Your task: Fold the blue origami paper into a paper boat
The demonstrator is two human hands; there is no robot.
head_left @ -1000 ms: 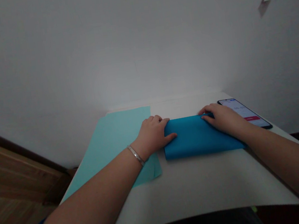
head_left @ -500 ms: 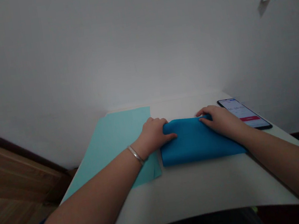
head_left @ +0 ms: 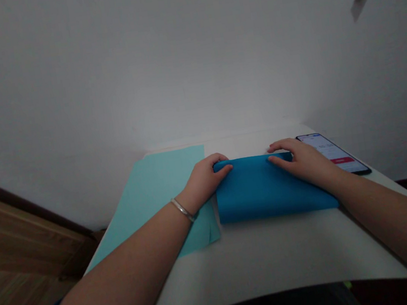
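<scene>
A blue sheet of paper [head_left: 258, 190] is bent over on itself, with a rounded fold along its near side and its far edge raised slightly. My left hand [head_left: 206, 174] pinches the far left corner, thumb in front and fingers behind. Toward the right end of that same edge, my right hand [head_left: 299, 159] has its thumb on the front face and its fingers over the back. The right forearm covers part of the paper's right side. Light teal sheets [head_left: 155, 189] lie flat beneath and beside my left wrist.
A phone [head_left: 334, 152] with a lit screen lies just beyond my right hand. The white table [head_left: 279, 258] meets a grey wall [head_left: 192, 73] at its far side. Brown wooden furniture [head_left: 17, 259] stands to the left, below the tabletop.
My left hand has slid outward to the paper's far left corner, and its thumb has moved up. The far edge now runs straighter. My right hand has shifted slightly up the edge.
</scene>
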